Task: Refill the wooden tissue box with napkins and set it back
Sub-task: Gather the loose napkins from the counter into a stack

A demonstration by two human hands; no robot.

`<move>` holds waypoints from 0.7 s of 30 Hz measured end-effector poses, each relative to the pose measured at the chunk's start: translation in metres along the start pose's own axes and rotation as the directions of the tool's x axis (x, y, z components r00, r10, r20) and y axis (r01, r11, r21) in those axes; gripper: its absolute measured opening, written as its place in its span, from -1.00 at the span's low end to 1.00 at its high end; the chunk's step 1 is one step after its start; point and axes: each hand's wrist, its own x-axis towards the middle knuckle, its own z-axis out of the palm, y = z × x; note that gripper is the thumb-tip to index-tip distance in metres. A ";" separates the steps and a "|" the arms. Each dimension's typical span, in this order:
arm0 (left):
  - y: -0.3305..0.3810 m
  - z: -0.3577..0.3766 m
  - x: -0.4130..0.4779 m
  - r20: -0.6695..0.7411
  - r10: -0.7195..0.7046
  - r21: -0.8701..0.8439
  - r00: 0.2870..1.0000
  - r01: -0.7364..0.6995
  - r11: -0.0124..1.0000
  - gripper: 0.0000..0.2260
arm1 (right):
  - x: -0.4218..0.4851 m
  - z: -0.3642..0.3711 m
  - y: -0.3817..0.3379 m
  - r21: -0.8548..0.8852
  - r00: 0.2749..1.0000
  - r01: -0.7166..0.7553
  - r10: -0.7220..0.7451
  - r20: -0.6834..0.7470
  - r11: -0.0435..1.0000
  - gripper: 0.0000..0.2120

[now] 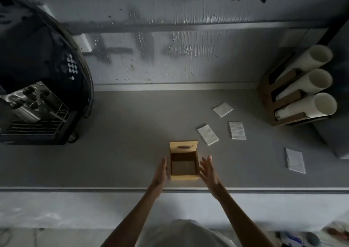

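The wooden tissue box (184,176) stands on the grey counter near its front edge, its lid (183,147) tipped up at the far side and its inside bare. My left hand (160,173) is flat against or just beside the box's left wall, fingers straight. On the other side my right hand (208,169) hovers with fingers spread, a small gap from the right wall. Several white napkin packs lie to the right: one (208,135) closest to the box, another (237,130), a third (223,109) farther back, and one (295,160) far right.
A black and steel coffee machine (37,95) fills the left of the counter (122,152). At the back right a wooden holder (287,107) carries three stacks of white paper cups. A grey wall runs behind.
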 end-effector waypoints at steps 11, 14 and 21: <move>0.003 0.014 0.027 0.022 -0.027 -0.093 0.999 0.029 0.995 -0.39 | 0.025 0.017 0.001 0.009 0.999 -0.006 0.007 -0.043 1.000 -0.18; -0.004 0.013 0.049 0.002 -0.044 -0.057 0.999 0.044 0.997 -0.30 | 0.044 0.019 0.007 -0.007 0.996 0.002 -0.002 -0.091 1.000 -0.12; 0.004 0.016 0.045 -0.008 0.021 -0.060 1.000 -0.022 0.998 -0.55 | 0.097 0.002 0.060 0.033 0.998 0.058 -0.058 0.002 0.998 -0.12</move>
